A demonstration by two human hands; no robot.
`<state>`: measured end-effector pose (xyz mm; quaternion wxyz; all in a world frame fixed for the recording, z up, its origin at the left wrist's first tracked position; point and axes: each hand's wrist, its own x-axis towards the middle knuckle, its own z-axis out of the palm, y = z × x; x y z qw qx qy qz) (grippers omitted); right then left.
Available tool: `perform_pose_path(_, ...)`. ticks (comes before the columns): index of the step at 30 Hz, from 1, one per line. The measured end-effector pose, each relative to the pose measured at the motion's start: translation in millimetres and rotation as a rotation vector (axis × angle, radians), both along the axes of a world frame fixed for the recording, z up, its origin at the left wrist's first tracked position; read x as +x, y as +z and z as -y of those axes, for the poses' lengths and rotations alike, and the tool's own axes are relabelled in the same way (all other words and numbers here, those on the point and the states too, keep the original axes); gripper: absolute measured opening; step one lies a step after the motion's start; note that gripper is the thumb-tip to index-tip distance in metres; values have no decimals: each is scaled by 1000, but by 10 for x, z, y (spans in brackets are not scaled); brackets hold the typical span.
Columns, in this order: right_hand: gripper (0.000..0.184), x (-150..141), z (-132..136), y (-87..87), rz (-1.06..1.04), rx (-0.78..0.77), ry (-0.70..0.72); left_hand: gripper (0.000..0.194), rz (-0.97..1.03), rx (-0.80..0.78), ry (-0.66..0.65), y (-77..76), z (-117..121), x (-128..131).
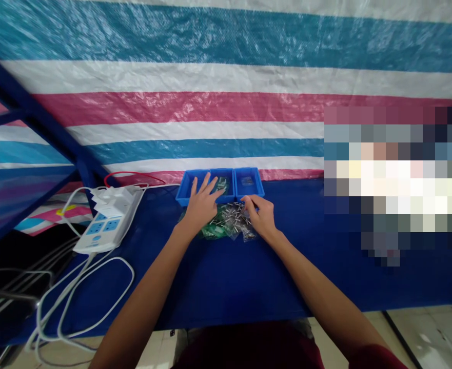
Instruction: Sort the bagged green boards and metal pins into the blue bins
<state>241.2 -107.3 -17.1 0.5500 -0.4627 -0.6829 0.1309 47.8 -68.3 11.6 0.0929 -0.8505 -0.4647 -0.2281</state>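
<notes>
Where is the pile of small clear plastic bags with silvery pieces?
In the head view, the pile lies centrally on the dark blue tabletop, just nearer than the blue plastic bins, between the left hand and right hand.

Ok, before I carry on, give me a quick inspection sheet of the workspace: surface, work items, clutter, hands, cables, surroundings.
Surface: blue tabletop.
Work items: three blue trays in a row; small packets piled in front, some green, some clear with slim metal pieces.
Clutter: white power strip at the left, adapter plugged in.
Hands: left hand spread above the trays; right hand at the pile's right side, fingertips together, grip unclear.
Cables: white cables looped at the left; red cable arcing behind the strip.
Surroundings: striped sheet behind, blue frame at left; right side pixelated, unreadable.
</notes>
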Motion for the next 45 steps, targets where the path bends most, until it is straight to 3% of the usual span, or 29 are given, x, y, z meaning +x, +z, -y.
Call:
perform_pose_path(8, 35, 21, -23, 1, 59, -31, -31, 24, 32, -116, -208, -76, 67, -30)
perform_pose_path(14, 28, 34, -65, -46, 84, -73, -163, 23, 141, -155, -144, -167, 113, -66)
perform_pose_path(20, 16, 46, -113, -94, 219, -213, -169, 19, 2, -290, -37, -3, 90, 21)
perform_pose_path(23, 14, 44, -118, -92, 320, -286, -157, 20, -83, -296, 10, 19, 69, 79)
perform_pose_path(27, 13, 28, -109, -79, 377, -370, -162, 20, -147, -285, 18, -88, 61, 143)
perform_pose_path(33, 15, 24, -93, -58, 354, -367, -164, 23, -154, -195, -3, -129, 82, 143)
perform_pose_path(40, 26, 6, -91, -100, 211, -127, 72, 25, 118, -93, -139, 15, 181, 111)
perform_pose_path(45, 26, -4, -55, -64, 189, -73, 108, 27, 440, -102, -149, -33, 233, 107)
